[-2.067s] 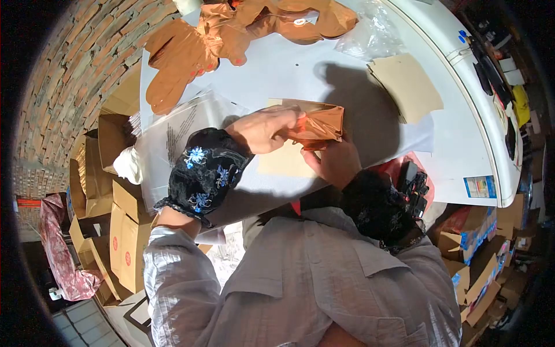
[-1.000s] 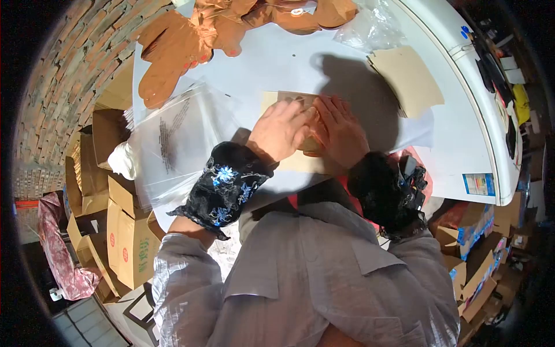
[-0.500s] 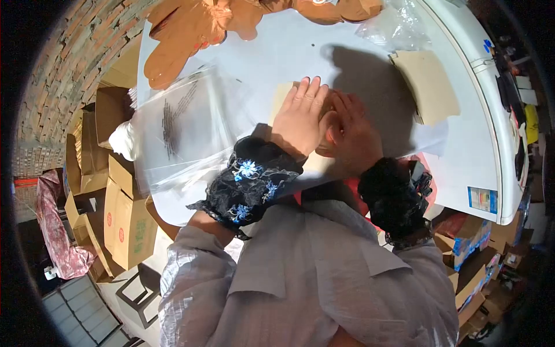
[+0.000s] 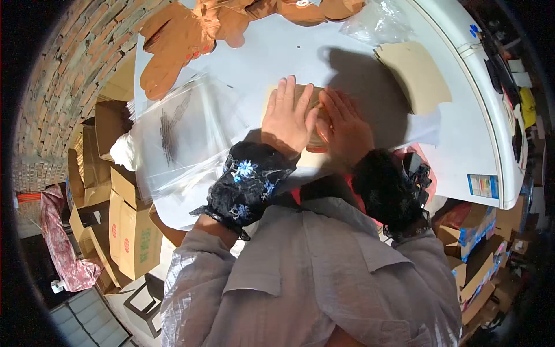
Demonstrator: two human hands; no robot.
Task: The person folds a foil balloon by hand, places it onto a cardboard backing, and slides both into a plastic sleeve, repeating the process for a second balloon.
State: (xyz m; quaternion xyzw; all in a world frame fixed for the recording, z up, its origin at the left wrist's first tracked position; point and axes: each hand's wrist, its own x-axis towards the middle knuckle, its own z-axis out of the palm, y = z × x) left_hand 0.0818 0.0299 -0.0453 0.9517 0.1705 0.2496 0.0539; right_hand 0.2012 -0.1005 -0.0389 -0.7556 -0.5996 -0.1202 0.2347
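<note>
Both palms face down over a brown item (image 4: 317,140) that lies on a cream sheet (image 4: 305,160) at the middle of the white table (image 4: 277,52). My left hand (image 4: 287,118) rests flat across the sheet's left part, fingers stretched and parted. Close to its right, my right hand (image 4: 346,126) touches the brown item's right side with its fingers extended. Much of the item is hidden under the hands. Left of them lies a stack of clear plastic bags (image 4: 185,124). More cream sheets (image 4: 413,75) lie to the right.
Brown glossy pieces (image 4: 173,49) are heaped along the far edge, near a crumpled clear bag (image 4: 378,23). Open cardboard boxes (image 4: 136,231) stand below the table at the left, with more boxes (image 4: 471,231) at the right. A brick wall (image 4: 75,75) rises at the far left.
My left hand has shifted slightly left and its fingers have spread. The hands are a little farther apart, showing more of the brown item. The whole view has shifted slightly.
</note>
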